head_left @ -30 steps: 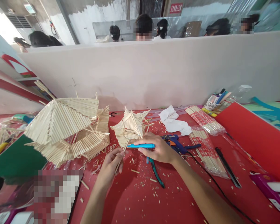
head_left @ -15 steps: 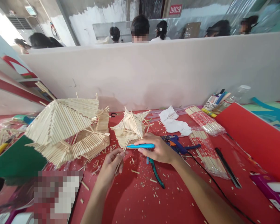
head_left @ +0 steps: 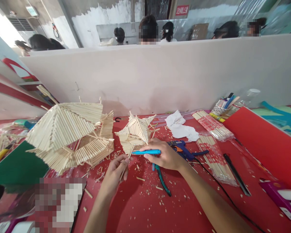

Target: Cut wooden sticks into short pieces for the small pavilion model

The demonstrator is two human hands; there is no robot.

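My left hand [head_left: 116,168] pinches a thin stick [head_left: 122,174] just in front of the little stick house [head_left: 136,131], and my right hand [head_left: 166,154], at the house's near right side, holds a blue pen [head_left: 149,151]. The stick should be light and stiff but easy to snap, so a soft pinch near its middle seems best. The pen looks smooth, maybe slippery, so its fat part is good to grip.

The slim plastic pen [head_left: 149,151] is bright blue, and the flat desk top [head_left: 145,207] is deep red. Toward the desk's right edge, clear plastic packets of pale wooden sticks [head_left: 212,124] carry red-and-white printing.
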